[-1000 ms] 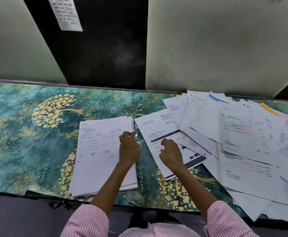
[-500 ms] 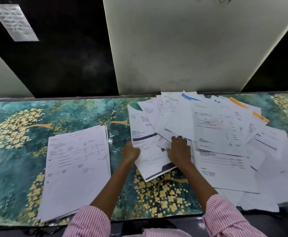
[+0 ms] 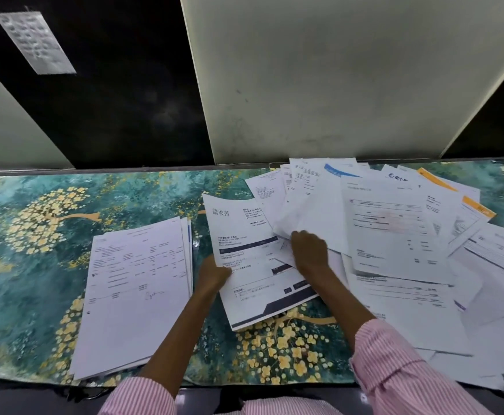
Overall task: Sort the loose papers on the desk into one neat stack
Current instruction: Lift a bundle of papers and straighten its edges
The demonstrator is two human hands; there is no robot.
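A squared-up stack of printed papers (image 3: 137, 292) lies on the left part of the desk. To its right is a white sheet with a dark blue band and footer (image 3: 253, 265); my left hand (image 3: 213, 272) pinches its left edge. My right hand (image 3: 310, 253) rests on the loose papers where that sheet slips under them, fingers curled at the lower corner of an overlapping sheet. The heap of loose papers (image 3: 394, 235) spreads over the right part of the desk, overlapping at many angles, some with orange or blue headers.
The desk (image 3: 35, 223) has a teal cover with yellow flower patterns. A pale wall panel (image 3: 334, 79) and dark gaps stand right behind its back edge. A small paper notice (image 3: 33, 43) hangs at the upper left. Some loose sheets overhang the front edge at the right.
My left hand left the stack and took the left edge of the blue-banded sheet. My right hand moved up to the edge of the heap. The view shifted right.
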